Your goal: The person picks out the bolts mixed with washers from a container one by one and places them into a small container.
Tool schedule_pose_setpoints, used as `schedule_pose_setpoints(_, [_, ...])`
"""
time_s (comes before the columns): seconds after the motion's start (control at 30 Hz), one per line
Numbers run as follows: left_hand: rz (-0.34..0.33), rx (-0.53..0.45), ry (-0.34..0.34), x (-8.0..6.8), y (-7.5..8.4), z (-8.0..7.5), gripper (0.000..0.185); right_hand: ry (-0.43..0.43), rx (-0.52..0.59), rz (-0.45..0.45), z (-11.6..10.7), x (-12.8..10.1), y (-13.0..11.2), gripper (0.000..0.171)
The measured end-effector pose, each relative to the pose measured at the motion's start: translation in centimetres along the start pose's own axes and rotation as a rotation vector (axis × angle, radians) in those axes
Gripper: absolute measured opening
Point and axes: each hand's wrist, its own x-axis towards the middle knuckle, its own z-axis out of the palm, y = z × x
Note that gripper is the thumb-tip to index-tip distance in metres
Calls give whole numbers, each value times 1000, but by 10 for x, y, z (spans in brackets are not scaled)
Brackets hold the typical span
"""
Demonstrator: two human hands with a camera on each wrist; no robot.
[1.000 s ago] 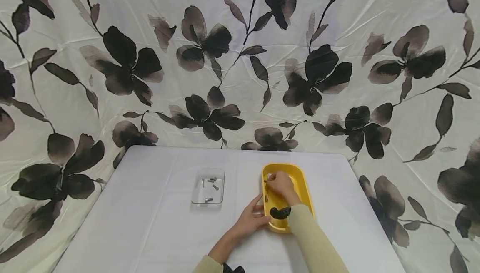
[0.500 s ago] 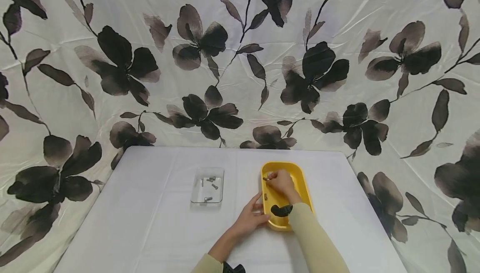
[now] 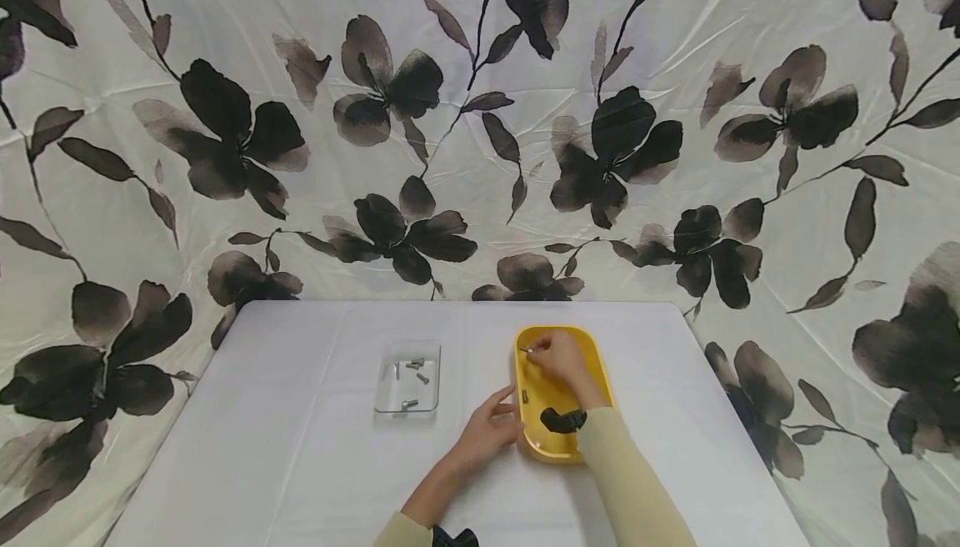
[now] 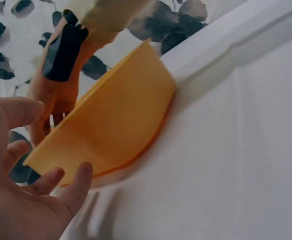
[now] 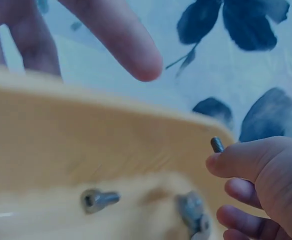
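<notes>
Over the far left part of the yellow tray (image 3: 555, 450), my right hand (image 3: 558, 355) pinches a small metal screw (image 5: 216, 144) between thumb and fingers. The screw's threaded end sticks out; the fingers hide its head. Below, a socket-head screw (image 5: 100, 200) lies on the tray floor in the right wrist view. Other metal pieces (image 5: 192, 212), blurred and overlapping, lie closer to the right fingertips. My left hand (image 3: 483, 439) is beside the tray's left wall, fingers spread and relaxed, holding nothing. Whether a fingertip touches the wall, I cannot tell.
A clear plastic box (image 3: 381, 397) with several screws (image 3: 414, 363) stands left of the tray. Both containers are on a white-covered table (image 3: 300, 447). Behind its far edge hangs a floral cloth (image 3: 420, 113).
My right hand has raised the screw slightly, and its end now shows past the fingers. My left hand has drawn a little leftward from the tray's rim. The head view has shifted slightly.
</notes>
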Motion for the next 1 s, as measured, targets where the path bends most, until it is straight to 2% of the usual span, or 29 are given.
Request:
schedule_pose_setpoints(0.1, [30, 104, -9, -5, 12, -11, 56, -1, 14, -3, -4, 0, -10, 12])
schedule_pose_setpoints(0.27, [122, 361, 1, -25, 39, -32, 45, -13, 22, -57, -9, 1, -23, 12])
schedule_pose_setpoints(0.37, [175, 521, 60, -37, 53, -46, 44, 1, 6, -89, -10, 2, -30, 11])
schedule_pose_setpoints(0.47, [208, 662, 147, -44, 63, -60, 47, 14, -21, -104, -9, 4, -36, 11])
schedule_pose_setpoints(0.6, [196, 785, 254, -55, 72, -81, 51, 9, -31, -122, -8, 3, -47, 11])
schedule_pose_setpoints(0.73, [140, 777, 293, -70, 80, -104, 51, -9, -35, -151, -4, 2, -59, 11])
schedule_pose_setpoints(0.87, [94, 686, 337, -78, 82, -124, 49, -22, -45, -182, 0, 1, -68, 11])
schedule_pose_setpoints(1.0, [25, 584, 399, -80, 75, -141, 49, -55, -43, -205, 7, 1, -77, 10])
